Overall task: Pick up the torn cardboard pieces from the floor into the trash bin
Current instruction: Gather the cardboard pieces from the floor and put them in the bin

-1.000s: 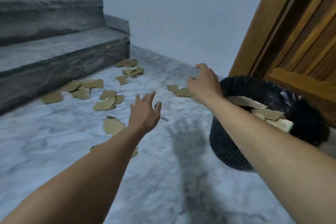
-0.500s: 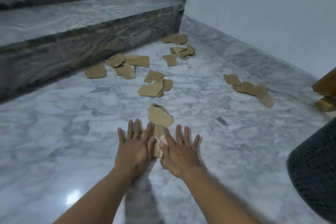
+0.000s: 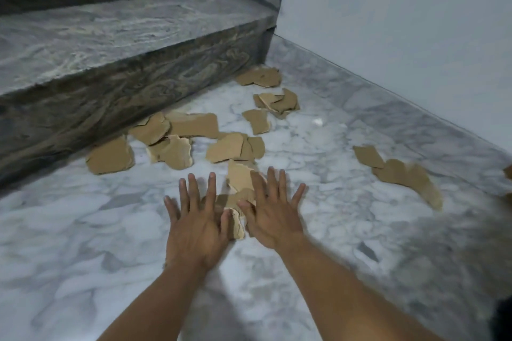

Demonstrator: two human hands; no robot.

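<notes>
Both hands are stretched forward, palms down, low over the marble floor point(image 3: 83, 230), side by side with a small heap of torn cardboard pieces point(image 3: 239, 183) between and partly under them. The left hand point(image 3: 195, 225) has its fingers point(image 3: 193, 188) spread apart, and its thumb lies against the near edge of the heap; the right hand point(image 3: 273, 216) is splayed just as wide, its fingers resting across the top piece — neither hand has closed on anything, and whether the palms press the floor cannot be told. More cardboard is scattered beyond the hands: a cluster of pieces point(image 3: 169, 135) lies against the foot of the dark-veined stone step point(image 3: 110, 91), with one separate piece point(image 3: 110, 156) at its left end; an overlapping pair point(image 3: 235, 147) sits just past the fingertips; a single piece point(image 3: 259, 120) and a small pile point(image 3: 278, 102) lie farther back, and another piece point(image 3: 260, 76) rests in the corner where the step meets the wall point(image 3: 401, 8). Off to the right, well apart from the hands, a long run of pieces point(image 3: 401, 171) lies near the marble skirting. A dark shape at the lower right edge of the view is too cut off to identify.
</notes>
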